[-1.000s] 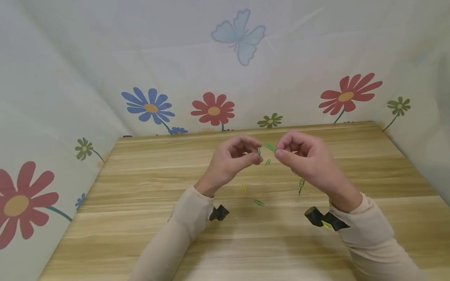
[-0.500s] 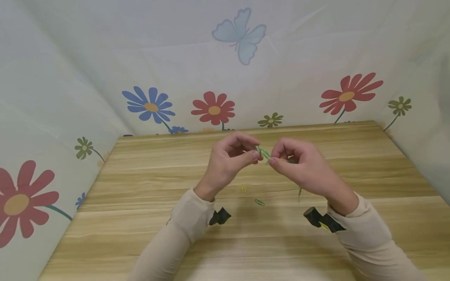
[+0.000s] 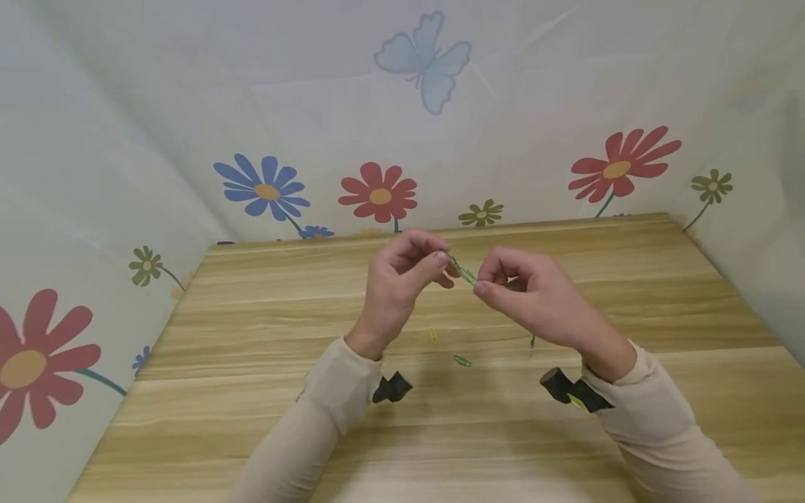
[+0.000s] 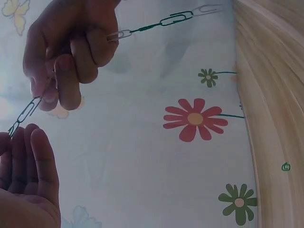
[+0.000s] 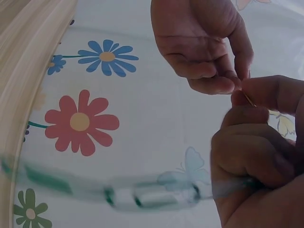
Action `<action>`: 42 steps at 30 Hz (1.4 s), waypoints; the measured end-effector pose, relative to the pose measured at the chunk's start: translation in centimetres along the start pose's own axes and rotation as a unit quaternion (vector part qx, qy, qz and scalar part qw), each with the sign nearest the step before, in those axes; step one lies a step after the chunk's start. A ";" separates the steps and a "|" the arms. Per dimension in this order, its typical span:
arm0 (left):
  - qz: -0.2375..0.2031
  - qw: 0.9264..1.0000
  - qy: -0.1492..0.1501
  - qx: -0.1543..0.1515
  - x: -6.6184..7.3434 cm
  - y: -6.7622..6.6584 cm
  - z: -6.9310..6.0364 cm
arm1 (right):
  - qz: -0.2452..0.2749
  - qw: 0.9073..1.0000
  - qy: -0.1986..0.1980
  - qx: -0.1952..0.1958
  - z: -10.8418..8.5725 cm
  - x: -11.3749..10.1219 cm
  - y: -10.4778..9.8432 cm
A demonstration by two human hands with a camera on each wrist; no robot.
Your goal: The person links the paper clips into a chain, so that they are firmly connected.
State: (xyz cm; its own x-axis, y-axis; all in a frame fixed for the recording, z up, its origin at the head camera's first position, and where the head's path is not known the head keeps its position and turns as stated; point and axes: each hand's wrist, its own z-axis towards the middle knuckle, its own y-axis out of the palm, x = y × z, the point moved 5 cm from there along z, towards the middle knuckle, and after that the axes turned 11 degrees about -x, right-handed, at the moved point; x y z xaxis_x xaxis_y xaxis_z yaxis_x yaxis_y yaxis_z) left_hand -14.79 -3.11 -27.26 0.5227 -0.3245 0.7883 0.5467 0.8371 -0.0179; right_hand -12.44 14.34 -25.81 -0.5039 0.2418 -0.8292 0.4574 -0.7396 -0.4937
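Note:
Between the fingertips of both hands, green paper clips (image 3: 464,272) form a short slanting line. The left hand (image 3: 395,293) pinches the upper-left end with thumb and finger. My right hand (image 3: 541,297) pinches the lower-right end. In the left wrist view, green clips (image 4: 28,110) span the left hand (image 4: 31,194) and the right hand (image 4: 71,52). A chain of green and pale clips (image 4: 175,19) trails from the right hand's curled fingers. That chain (image 5: 156,195) is blurred in the right wrist view. Whether the pinched clips are hooked together, I cannot tell.
On the wooden table (image 3: 264,405) lie a yellow paper clip (image 3: 433,335) and a green paper clip (image 3: 462,360), below the hands. A flower-printed cloth (image 3: 522,140) stands behind the table and along its sides. Dark devices (image 3: 391,388) are at the wrists.
The right hand has brought its green clip left to the left hand's clip, closing the gap between them. The left hand has since shifted slightly left and up, and the clips now lie in line.

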 end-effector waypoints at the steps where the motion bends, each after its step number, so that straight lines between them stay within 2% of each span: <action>1: 0.001 1.000 -0.001 0.000 0.1 -0.1 0.0 | -0.001 1.000 0.004 -0.008 0.1 0.1 0.1; 8: 0.000 1.000 0.003 -0.013 0.6 0.3 -0.1 | -0.009 0.996 0.048 -0.079 0.3 0.8 0.5; 13: 0.011 1.000 0.002 -0.016 0.8 0.8 -0.1 | 0.033 0.995 -0.009 -0.097 0.5 1.0 0.7; 16: 0.027 1.000 0.002 -0.015 1.1 1.1 -0.2 | 0.073 0.992 -0.042 -0.095 0.5 1.0 0.7; 21: 0.074 0.997 0.017 -0.006 1.5 1.4 -0.4 | 0.150 0.984 -0.053 -0.077 0.6 1.0 1.0; 28: 0.163 0.985 0.059 0.001 2.2 1.9 -0.6 | 0.244 0.964 -0.078 -0.075 0.9 0.9 1.9; 31: 0.167 0.983 0.071 0.000 2.5 2.1 -0.5 | 0.269 0.957 -0.082 -0.071 0.9 0.8 2.2; 39: 0.150 0.986 0.078 0.008 2.9 2.5 -0.4 | 0.268 0.959 -0.083 -0.034 0.7 0.4 2.3; 42: 0.151 0.985 0.082 0.010 3.0 2.6 -0.4 | 0.286 0.953 -0.090 -0.033 0.7 0.4 2.4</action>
State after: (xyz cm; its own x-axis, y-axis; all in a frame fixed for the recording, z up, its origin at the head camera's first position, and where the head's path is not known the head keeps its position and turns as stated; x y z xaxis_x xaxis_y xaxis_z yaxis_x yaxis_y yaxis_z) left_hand -11.55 -2.08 -25.22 0.7591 -0.1244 0.6390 0.3374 0.9146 -0.2228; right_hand -12.04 12.17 -27.14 -0.2729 -0.3056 -0.9122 0.7371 -0.6758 0.0059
